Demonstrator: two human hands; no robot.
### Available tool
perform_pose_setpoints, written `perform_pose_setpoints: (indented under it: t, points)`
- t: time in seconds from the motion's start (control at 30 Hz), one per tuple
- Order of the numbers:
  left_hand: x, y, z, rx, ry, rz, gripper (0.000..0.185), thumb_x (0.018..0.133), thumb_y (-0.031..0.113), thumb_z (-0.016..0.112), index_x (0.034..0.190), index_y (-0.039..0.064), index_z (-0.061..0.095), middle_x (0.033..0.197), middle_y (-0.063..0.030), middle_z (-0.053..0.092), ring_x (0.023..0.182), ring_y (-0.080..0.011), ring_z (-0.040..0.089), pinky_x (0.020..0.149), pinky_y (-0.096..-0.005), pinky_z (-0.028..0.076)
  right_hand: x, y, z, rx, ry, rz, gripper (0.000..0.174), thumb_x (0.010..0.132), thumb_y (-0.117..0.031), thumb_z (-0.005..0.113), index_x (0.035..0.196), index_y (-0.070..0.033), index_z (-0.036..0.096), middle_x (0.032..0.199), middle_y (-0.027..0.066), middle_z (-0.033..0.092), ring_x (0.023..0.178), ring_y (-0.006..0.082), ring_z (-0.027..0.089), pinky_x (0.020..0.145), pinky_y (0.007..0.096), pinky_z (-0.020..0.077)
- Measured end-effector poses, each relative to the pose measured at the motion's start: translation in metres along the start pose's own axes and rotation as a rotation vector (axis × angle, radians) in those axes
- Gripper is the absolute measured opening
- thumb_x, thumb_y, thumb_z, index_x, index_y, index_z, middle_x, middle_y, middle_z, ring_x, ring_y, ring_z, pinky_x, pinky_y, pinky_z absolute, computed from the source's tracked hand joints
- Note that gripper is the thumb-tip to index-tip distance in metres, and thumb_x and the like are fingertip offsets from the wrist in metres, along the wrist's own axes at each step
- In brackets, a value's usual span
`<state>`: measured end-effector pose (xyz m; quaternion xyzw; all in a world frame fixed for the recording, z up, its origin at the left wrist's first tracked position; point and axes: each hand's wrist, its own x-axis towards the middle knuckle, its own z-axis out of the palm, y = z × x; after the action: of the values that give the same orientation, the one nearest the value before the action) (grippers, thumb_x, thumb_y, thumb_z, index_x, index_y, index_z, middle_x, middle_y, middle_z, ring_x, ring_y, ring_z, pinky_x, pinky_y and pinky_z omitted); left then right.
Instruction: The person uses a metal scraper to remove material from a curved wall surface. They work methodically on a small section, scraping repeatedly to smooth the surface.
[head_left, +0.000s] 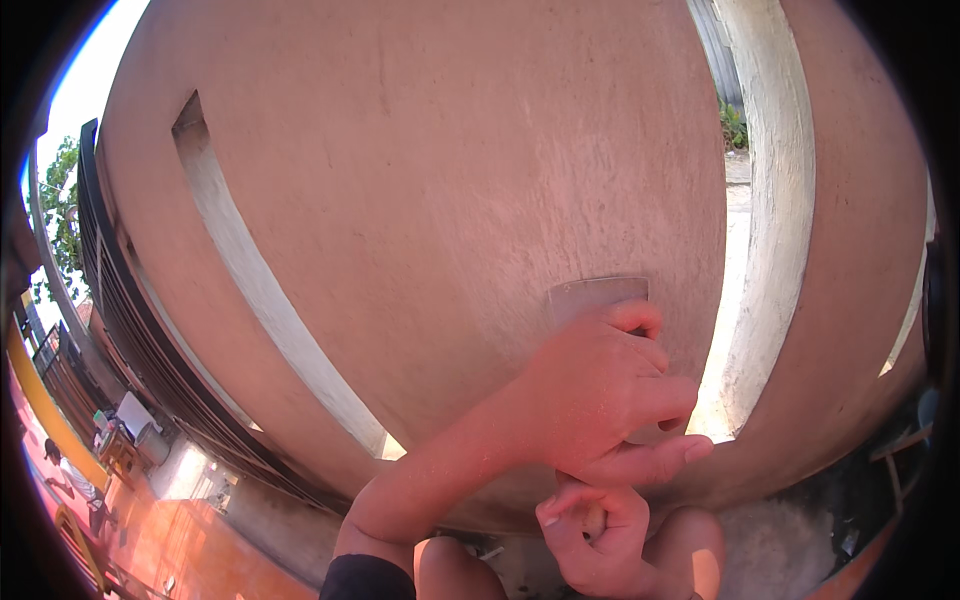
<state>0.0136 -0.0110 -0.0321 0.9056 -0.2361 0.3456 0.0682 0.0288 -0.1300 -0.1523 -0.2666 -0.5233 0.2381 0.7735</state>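
Note:
A wide scraper blade (600, 291) lies flat against the reddish-brown plastered wall (450, 187). My left hand (607, 390) reaches in from the lower left and is curled around the scraper just below its blade, hiding most of the tool. Below it, my right hand (596, 536) is closed around the handle's end (592, 519), where a small dark hole shows. Streaks and paler rough patches mark the wall surface above the blade. Fine dust specks cover my left hand and forearm.
Tall slots with whitish sides, a left one (277, 300) and a right one (776, 225), cut through the wall. My knees (690, 536) are close below my hands. Far left are a dark metal gate (142, 322), a metal bucket (152, 444), and another person (79, 480).

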Motion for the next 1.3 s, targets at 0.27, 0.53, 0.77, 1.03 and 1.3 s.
perform_pose_setpoints:
  t: [0.27, 0.53, 0.77, 1.03, 1.3]
  points:
    - [0.008, -0.003, -0.013, 0.074, 0.037, 0.022, 0.025, 0.076, 0.025, 0.072, 0.063, 0.014, 0.053, 0.048, 0.0007, 0.039, 0.046, -0.0218, 0.042, 0.064, -0.0321, 0.037, 0.008, -0.002, 0.0, 0.007, -0.007, 0.005, 0.012, 0.089, 0.008, 0.055, 0.094, -0.002, 0.055, 0.083, 0.0046, 0.053, 0.067, 0.0061, 0.044, 0.057, 0.0218, 0.0366]
    - [0.018, -0.006, -0.013, 0.091, 0.186, 0.083, 0.025, 0.077, 0.024, 0.071, 0.062, 0.014, 0.053, 0.048, 0.0002, 0.041, 0.045, -0.0208, 0.043, 0.065, -0.0325, 0.038, 0.015, -0.005, -0.001, 0.001, 0.016, 0.034, 0.016, 0.086, 0.011, 0.055, 0.095, -0.003, 0.052, 0.085, 0.0054, 0.049, 0.062, 0.0063, 0.044, 0.048, 0.0211, 0.0352]
    - [0.017, -0.011, -0.009, -0.024, 0.152, 0.114, 0.026, 0.076, 0.022, 0.071, 0.06, 0.014, 0.052, 0.047, 0.0001, 0.041, 0.044, -0.0208, 0.043, 0.067, -0.0323, 0.04, 0.024, -0.003, 0.009, 0.016, 0.11, 0.078, 0.018, 0.084, 0.006, 0.059, 0.094, -0.005, 0.05, 0.094, 0.0069, 0.047, 0.075, 0.0088, 0.041, 0.054, 0.0201, 0.0371]
    - [0.011, -0.009, 0.002, -0.067, 0.218, 0.148, 0.028, 0.077, 0.023, 0.07, 0.058, 0.013, 0.05, 0.045, -0.0004, 0.039, 0.044, -0.0223, 0.043, 0.067, -0.0327, 0.04, 0.01, -0.007, 0.002, -0.183, 0.026, -0.025, 0.023, 0.081, 0.008, 0.054, 0.096, -0.006, 0.045, 0.099, 0.0096, 0.044, 0.063, 0.0062, 0.039, 0.052, 0.0208, 0.0355]
    - [0.008, -0.007, 0.006, -0.083, 0.182, 0.152, 0.03, 0.078, 0.027, 0.069, 0.058, 0.013, 0.052, 0.044, -0.0015, 0.039, 0.043, -0.0233, 0.043, 0.066, -0.0322, 0.039, 0.002, -0.006, -0.004, -0.152, -0.031, -0.034, 0.023, 0.081, 0.009, 0.052, 0.097, -0.005, 0.043, 0.098, 0.0094, 0.043, 0.063, 0.0054, 0.038, 0.053, 0.021, 0.0362]
